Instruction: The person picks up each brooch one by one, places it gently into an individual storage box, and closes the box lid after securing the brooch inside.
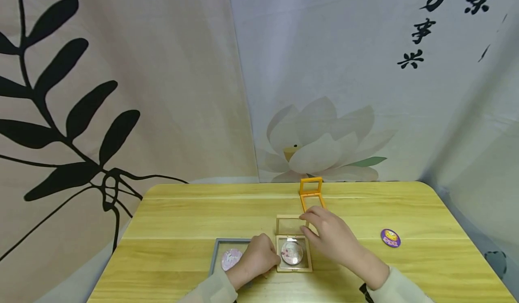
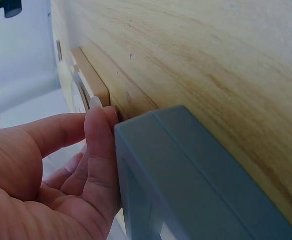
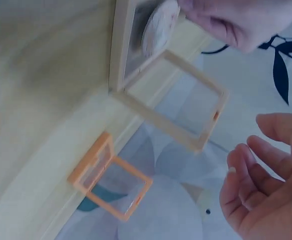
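A beige hinged display frame (image 1: 293, 270) lies on the table with its lid (image 3: 213, 117) raised. Inside its base sits a round pale disc (image 1: 292, 252) with pinkish marks. My left hand (image 1: 259, 254) grips the frame's left edge between thumb and finger; in the left wrist view those fingertips meet its corner. My right hand (image 1: 333, 237) is beside the raised lid, fingers bent loosely with nothing between them; the right wrist view shows a gap to the lid. Partly behind my left hand lies a larger grey frame (image 1: 213, 260) with a pink round disc (image 1: 231, 259) in it.
An orange hinged frame (image 1: 311, 195) stands opened behind the beige one, near the table's back edge. A purple round badge (image 1: 390, 238) with a yellow figure lies to the right on the wooden table (image 1: 162, 226). Printed cloth (image 1: 194, 91) hangs behind.
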`<state>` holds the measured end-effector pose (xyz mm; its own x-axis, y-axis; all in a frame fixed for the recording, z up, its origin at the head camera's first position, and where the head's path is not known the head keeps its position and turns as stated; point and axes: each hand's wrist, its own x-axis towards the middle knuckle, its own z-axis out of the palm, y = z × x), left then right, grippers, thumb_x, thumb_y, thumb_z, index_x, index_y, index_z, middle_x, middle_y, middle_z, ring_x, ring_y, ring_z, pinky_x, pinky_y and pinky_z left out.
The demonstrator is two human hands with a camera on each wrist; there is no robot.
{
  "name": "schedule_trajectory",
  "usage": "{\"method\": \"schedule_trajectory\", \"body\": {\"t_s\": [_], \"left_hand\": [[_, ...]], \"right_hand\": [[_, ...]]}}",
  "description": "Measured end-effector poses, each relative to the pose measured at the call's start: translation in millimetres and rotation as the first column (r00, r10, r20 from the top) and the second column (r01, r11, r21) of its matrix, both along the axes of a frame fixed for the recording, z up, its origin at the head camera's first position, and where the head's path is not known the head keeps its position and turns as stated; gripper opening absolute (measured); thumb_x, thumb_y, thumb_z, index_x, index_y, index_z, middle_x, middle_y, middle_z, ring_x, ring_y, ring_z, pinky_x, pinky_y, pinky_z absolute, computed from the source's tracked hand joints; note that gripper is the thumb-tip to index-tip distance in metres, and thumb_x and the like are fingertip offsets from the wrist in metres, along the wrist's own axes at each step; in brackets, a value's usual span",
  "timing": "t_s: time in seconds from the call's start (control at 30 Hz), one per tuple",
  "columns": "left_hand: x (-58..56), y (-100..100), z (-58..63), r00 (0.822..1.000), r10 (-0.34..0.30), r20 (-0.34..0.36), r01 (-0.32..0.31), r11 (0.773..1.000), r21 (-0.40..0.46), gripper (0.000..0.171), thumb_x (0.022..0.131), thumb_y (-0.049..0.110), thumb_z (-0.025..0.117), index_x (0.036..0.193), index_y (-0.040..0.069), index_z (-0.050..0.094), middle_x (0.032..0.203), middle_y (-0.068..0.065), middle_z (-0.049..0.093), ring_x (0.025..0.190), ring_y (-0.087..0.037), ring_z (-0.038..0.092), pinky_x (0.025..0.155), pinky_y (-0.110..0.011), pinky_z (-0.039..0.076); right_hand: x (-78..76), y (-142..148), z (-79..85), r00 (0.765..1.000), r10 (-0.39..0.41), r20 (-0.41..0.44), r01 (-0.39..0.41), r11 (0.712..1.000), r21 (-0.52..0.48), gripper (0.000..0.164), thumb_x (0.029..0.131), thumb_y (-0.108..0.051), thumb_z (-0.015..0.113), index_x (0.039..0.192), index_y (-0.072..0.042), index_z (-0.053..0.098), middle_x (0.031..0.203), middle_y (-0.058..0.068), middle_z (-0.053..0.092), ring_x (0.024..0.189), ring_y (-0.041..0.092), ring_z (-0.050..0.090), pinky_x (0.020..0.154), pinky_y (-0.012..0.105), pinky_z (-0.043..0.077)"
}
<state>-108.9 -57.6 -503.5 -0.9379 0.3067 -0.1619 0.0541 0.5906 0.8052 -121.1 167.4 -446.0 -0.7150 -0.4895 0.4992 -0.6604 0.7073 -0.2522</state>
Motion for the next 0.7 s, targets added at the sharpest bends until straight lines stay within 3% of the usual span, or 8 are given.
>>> {"method": "schedule_trajectory", "body": {"t_s": [0.17,0.4,0.7], "left_hand": [[0.0,0,0.5,1.0,0.004,-0.002,-0.004,1.0,0.002,0.027,0.074,-0.01,0.066,0.049,0.001,0.063,0.036,0.007,0.047,0.028,-0.003,0.041,0.032,-0.019,0.035],[-0.5,-1,1.0,1.0,0.005,0.01,-0.005,1.0,0.01,0.027,0.074,-0.01,0.066,0.05,0.002,0.063,0.038,0.002,0.051,0.029,-0.004,0.042,0.032,-0.02,0.036],[-2.1,-1,-1.2,1.0,0.003,0.016,-0.004,1.0,0.018,0.027,0.074,-0.01,0.066,0.05,0.002,0.063,0.041,-0.003,0.055,0.029,-0.005,0.043,0.033,-0.021,0.039]], "right_hand": [[-10.5,9,4.0,0.999,-0.05,0.01,0.05,0.999,-0.007,0.021,0.086,-0.009,0.086,0.104,-0.003,0.076,0.103,0.003,0.07,0.091,0.017,0.069,0.075,0.034,0.059],[-20.6,15,-3.7,0.99,-0.1,0.097,0.098,0.995,0.023,0.025,0.089,-0.013,0.085,0.109,-0.002,0.076,0.107,0.007,0.071,0.097,0.023,0.07,0.08,0.039,0.06],[-24.4,15,-14.7,0.991,-0.069,0.117,0.061,0.995,0.074,0.019,0.092,-0.012,0.081,0.106,-0.001,0.077,0.1,0.004,0.07,0.091,0.019,0.067,0.074,0.033,0.059]]}}
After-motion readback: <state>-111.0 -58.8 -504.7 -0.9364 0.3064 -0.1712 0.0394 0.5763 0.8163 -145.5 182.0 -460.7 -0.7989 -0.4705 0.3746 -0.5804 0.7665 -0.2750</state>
